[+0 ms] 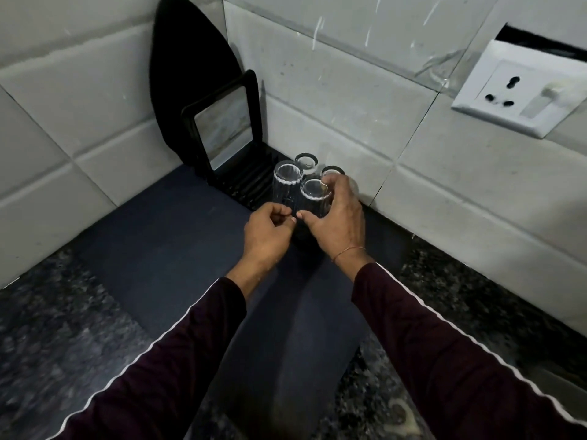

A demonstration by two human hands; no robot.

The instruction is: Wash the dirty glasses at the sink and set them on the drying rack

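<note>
Several clear ribbed glasses stand upright, close together, on a black ribbed drying rack [243, 185] in the counter corner. My right hand [336, 223] grips the front right glass [314, 193] around its side from the right. My left hand [268, 231] has its fingers curled at the base of the front left glass [286, 182], thumb and forefinger pinching its lower edge. Two more glasses, a back one [306, 161] and a back right one [332, 170], stand behind, the latter partly hidden by my right fingers.
A dark mat [165, 242] covers the speckled granite counter [44, 319]. A black oval board [190, 58] and a black-framed panel [222, 128] lean in the tiled corner. A white wall socket [521, 90] sits on the right wall. No sink is in view.
</note>
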